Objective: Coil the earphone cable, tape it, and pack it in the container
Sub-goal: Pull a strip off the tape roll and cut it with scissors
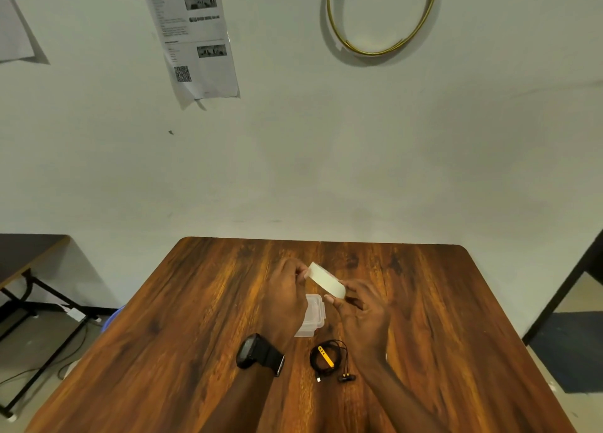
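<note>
1. Head view: left hand and right hand both pinch a white tape roll above the brown wooden table.
2. Coiled black earphone cable lies just near the clear lidded plastic container; likely light, limp, springy, so take the bundle across its loops.
</note>
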Tool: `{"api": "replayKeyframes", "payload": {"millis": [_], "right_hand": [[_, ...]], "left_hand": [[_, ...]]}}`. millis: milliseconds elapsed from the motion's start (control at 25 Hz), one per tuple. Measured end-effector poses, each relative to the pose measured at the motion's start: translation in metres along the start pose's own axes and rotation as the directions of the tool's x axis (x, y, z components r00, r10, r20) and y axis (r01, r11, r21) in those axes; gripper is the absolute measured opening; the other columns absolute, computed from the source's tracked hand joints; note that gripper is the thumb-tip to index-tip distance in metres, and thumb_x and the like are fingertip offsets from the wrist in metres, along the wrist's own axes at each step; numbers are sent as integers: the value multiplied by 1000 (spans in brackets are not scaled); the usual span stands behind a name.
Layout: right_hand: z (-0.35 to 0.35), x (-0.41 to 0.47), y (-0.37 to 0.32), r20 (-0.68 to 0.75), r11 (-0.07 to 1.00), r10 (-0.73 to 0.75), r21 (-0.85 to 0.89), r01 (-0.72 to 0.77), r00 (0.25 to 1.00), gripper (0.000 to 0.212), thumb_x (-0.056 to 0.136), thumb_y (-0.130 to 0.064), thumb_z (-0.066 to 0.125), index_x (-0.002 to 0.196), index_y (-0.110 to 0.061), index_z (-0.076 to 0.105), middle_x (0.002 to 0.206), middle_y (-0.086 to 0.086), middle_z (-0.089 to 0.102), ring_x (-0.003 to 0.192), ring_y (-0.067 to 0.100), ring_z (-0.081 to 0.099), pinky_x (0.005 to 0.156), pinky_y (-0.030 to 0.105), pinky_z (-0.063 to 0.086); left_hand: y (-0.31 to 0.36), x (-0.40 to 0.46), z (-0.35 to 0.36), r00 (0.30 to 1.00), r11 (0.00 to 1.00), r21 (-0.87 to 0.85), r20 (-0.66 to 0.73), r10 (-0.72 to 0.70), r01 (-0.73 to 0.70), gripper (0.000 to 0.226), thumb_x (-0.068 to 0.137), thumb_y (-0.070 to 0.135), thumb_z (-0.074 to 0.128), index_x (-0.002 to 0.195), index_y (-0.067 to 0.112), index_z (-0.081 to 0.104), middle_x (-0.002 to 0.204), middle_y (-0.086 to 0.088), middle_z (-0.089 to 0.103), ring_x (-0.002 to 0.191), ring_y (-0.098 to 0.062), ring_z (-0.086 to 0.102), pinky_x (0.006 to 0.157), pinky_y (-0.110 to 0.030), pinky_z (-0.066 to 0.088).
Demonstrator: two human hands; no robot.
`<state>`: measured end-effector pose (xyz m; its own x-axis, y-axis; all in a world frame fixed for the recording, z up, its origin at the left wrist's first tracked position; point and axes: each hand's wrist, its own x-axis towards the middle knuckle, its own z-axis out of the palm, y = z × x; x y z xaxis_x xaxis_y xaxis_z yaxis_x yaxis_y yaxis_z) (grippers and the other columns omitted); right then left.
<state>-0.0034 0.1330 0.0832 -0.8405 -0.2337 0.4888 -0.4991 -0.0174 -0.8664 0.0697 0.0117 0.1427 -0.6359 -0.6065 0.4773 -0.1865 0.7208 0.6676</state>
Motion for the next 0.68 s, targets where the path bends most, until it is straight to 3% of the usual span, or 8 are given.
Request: {"api": "replayKeyframes", "payload": {"millis": [240,360,480,560,680], "right_hand": [[3,-1,-9,8,997,62,54,-62,998,32,77,-23,80,107,-19,69,108,-6,69,101,6,66,77,27,61],[1,5,-15,17,979,141,148,-142,990,33,80,-18,77,111,-26,67,109,-7,70,100,5,67,75,20,59],[-2,17,-18,59,952,182,238,-191,981,31,84,-14,74,110,-30,68,108,-7,72,99,6,68,76,22,59],[-3,24,-18,96,935,205,276,-224,974,29,85,-16,72,108,-35,69,103,-11,74,98,7,70,76,26,60],[-4,33,-16,167,893,252,340,-295,953,22,89,-24,65,109,-28,72,100,-9,77,95,13,72,75,30,60]], "left_hand": [[13,9,-12,967,930,-268,17,-256,251,10,100,19,48,101,17,58,94,5,65,83,-6,64,60,-4,47],[11,13,-19,970,901,-359,94,-224,243,11,99,22,51,100,15,60,94,2,70,82,-11,69,64,-11,54],[1,15,-25,973,869,-443,157,-167,221,15,99,24,50,100,16,63,89,-1,72,82,-19,70,72,-34,60],[-7,16,-29,980,843,-510,174,-95,172,20,102,25,45,111,20,62,95,-4,71,87,-26,68,75,-46,58],[-6,19,-35,965,837,-534,262,29,120,31,100,15,48,130,21,53,110,-3,66,94,-25,67,75,-39,59]]}}
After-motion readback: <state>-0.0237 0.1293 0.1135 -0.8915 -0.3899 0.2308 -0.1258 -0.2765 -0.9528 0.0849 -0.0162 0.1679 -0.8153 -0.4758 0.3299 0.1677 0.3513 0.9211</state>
